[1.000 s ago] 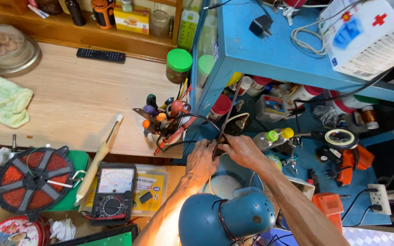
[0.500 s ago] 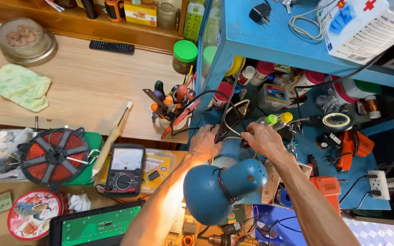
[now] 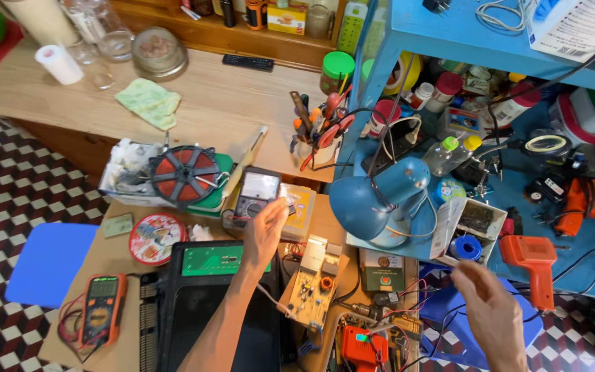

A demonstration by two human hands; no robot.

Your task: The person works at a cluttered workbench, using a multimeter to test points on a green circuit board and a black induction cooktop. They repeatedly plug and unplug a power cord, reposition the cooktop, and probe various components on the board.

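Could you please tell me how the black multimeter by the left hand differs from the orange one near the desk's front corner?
The black multimeter has a pale needle-dial face; the orange multimeter has a small screen above a round selector. The left hand touches the black one, while the orange one lies untouched at the desk's near-left corner, amid red leads. Both lie face up.

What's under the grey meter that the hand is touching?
The meter lies on a yellowish pad on the desk; the left hand rests on its lower edge. A wooden stick and a red reel lie beside it. What lies right beneath the meter is covered.
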